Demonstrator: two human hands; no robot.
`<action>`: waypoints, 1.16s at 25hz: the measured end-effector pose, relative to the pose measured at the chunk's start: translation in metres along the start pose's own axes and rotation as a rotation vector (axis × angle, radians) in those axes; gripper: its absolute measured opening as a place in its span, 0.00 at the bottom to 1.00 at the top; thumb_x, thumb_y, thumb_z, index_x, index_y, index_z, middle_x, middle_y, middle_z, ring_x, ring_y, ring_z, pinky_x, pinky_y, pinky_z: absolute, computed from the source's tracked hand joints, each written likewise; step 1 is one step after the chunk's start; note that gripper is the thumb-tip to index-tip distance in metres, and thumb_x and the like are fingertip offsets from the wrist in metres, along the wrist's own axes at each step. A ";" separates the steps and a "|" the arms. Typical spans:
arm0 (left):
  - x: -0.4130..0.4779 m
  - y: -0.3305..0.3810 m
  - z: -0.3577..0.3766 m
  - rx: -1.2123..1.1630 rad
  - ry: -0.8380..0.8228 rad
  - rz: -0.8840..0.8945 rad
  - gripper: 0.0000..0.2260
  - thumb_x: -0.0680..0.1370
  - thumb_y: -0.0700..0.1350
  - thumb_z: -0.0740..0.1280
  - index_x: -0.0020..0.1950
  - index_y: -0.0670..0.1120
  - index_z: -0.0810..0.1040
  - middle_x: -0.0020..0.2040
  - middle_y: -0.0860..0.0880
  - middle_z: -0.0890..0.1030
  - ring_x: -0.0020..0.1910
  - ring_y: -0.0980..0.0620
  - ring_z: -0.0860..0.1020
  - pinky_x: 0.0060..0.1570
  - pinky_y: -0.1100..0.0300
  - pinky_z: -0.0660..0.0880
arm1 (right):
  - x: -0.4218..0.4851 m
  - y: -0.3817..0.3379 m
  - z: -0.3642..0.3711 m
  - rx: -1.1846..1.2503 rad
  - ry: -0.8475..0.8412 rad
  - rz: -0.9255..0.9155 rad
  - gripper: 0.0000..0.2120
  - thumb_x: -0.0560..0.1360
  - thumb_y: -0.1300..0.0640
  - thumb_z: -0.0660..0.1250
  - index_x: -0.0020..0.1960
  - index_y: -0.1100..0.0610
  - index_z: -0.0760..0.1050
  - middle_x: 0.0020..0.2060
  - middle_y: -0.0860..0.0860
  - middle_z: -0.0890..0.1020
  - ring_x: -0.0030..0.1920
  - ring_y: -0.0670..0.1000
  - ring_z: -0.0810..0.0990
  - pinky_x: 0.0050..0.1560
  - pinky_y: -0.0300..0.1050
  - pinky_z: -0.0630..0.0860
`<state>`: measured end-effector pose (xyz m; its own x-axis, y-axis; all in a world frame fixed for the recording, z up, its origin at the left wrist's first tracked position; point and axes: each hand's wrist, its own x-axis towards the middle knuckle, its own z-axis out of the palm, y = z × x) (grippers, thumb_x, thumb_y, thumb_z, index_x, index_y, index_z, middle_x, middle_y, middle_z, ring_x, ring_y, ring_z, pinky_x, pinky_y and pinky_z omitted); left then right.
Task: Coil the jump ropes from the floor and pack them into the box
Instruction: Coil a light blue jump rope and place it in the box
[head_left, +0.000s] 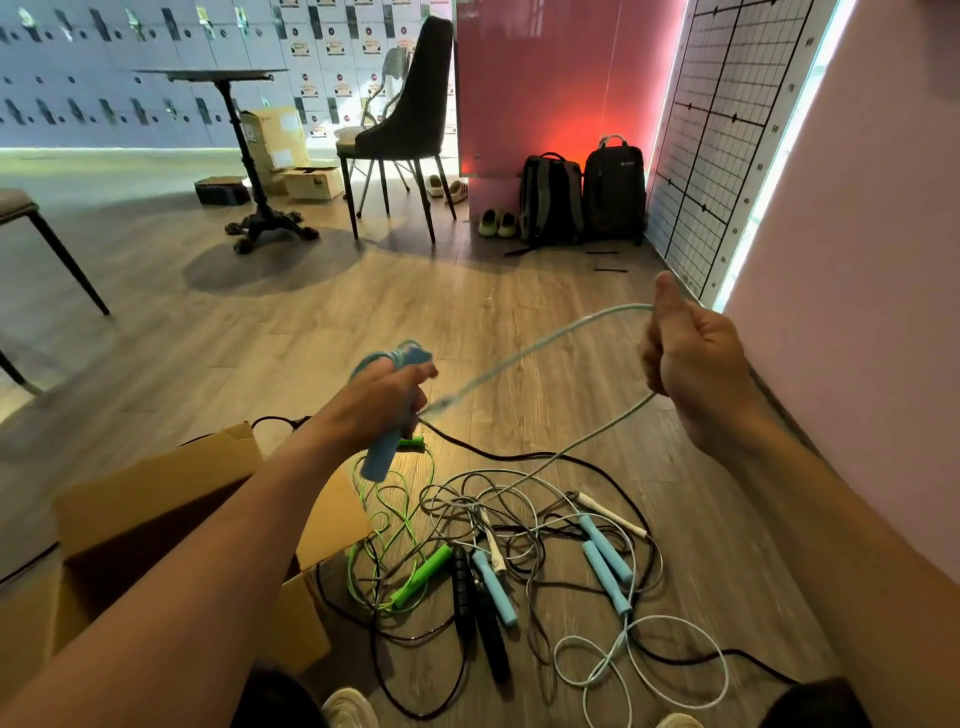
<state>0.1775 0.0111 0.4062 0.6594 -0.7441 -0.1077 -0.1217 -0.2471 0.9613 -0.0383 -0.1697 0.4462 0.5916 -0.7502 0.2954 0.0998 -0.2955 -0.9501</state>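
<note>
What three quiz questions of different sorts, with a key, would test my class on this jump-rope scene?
1. True or false: the box stands to the right of the rope pile.
2. What does the left hand grip?
A. a blue handle
B. a green handle
C. a black handle
3. Fill the gap: the right hand holds a pale blue ____.

Key:
1. False; the box is on the left.
2. A
3. cord
</note>
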 end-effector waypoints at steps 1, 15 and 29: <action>-0.005 0.002 0.003 0.096 -0.119 -0.055 0.11 0.83 0.49 0.61 0.49 0.42 0.76 0.33 0.45 0.71 0.25 0.52 0.71 0.26 0.60 0.72 | 0.002 0.001 -0.001 0.025 0.066 0.036 0.27 0.83 0.42 0.53 0.28 0.53 0.62 0.23 0.49 0.64 0.24 0.47 0.61 0.25 0.39 0.62; -0.034 0.026 0.017 -0.244 -0.458 -0.108 0.07 0.72 0.43 0.72 0.45 0.43 0.76 0.27 0.52 0.66 0.21 0.57 0.64 0.21 0.65 0.67 | 0.006 0.035 -0.001 -0.702 -0.247 0.160 0.15 0.85 0.53 0.52 0.61 0.54 0.75 0.44 0.53 0.79 0.40 0.51 0.75 0.39 0.47 0.73; -0.036 0.026 0.017 -0.232 -0.532 -0.166 0.03 0.72 0.43 0.70 0.39 0.46 0.78 0.25 0.53 0.64 0.19 0.59 0.63 0.19 0.66 0.64 | -0.018 0.030 0.053 -0.544 -0.505 -0.497 0.18 0.78 0.52 0.67 0.66 0.55 0.76 0.45 0.49 0.81 0.42 0.46 0.81 0.46 0.43 0.80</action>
<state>0.1382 0.0214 0.4309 0.1867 -0.9304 -0.3153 0.1558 -0.2888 0.9446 -0.0042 -0.1337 0.4065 0.8759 -0.1481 0.4593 0.1214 -0.8535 -0.5067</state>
